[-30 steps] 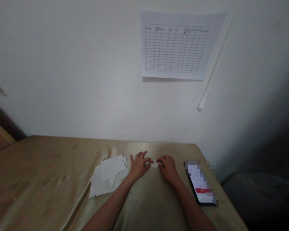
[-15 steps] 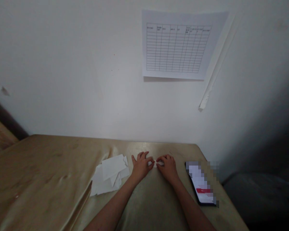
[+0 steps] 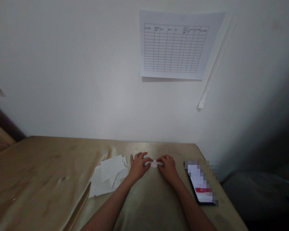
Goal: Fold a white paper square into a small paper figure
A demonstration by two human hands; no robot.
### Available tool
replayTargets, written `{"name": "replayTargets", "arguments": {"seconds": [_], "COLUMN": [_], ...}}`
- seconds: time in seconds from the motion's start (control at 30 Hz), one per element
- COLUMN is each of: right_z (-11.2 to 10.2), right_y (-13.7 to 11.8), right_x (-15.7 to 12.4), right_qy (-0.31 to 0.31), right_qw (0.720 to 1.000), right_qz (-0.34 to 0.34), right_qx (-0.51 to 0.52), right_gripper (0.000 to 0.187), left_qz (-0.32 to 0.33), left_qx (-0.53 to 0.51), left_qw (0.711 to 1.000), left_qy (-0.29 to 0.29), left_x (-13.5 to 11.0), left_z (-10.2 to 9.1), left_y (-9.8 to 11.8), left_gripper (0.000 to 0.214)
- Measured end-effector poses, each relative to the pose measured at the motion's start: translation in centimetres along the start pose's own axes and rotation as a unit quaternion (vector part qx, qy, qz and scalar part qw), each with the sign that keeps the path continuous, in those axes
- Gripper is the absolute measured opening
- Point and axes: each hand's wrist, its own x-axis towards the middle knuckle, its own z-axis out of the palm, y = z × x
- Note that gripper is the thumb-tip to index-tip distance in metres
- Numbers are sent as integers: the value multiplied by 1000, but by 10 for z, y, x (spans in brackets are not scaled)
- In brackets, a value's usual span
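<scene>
Both of my hands rest on a tan table (image 3: 45,179) near its far edge. My left hand (image 3: 137,166) and my right hand (image 3: 168,167) each pinch one end of a small white piece of paper (image 3: 154,164) that lies on the table between them. The fingers of both hands are curled and pressed onto the paper. Just left of my left hand lies a loose pile of white paper pieces (image 3: 108,175).
A phone (image 3: 200,186) with a lit screen lies on the table to the right of my right hand, near the table's right edge. A printed grid sheet (image 3: 174,46) hangs on the white wall behind. A dark area lies beyond the table at right.
The hands stay in almost the same place on the small paper; only slight finger shifts and small camera movement show.
</scene>
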Motion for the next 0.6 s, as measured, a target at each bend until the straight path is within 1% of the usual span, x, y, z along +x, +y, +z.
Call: {"name": "replayTargets", "arguments": {"seconds": [0.27,0.43,0.6], "right_z": [2,2,0], "right_y": [5,6,6], "right_x": [-4,-3,-2], "right_qy": [30,45,50], "right_qw": [999,998,997], "right_qz": [-40,-49,-53], "right_qx": [0,5,33], "right_gripper": [22,19,17], "left_qz": [4,-1,10], "left_qx": [-13,-24,-43], "left_qw": [1000,1000,999], "left_qy": [13,5,19], "left_x": [1,2,2], "left_z": [1,0,0], "left_y": [-1,0,1], "left_gripper": [30,24,23]}}
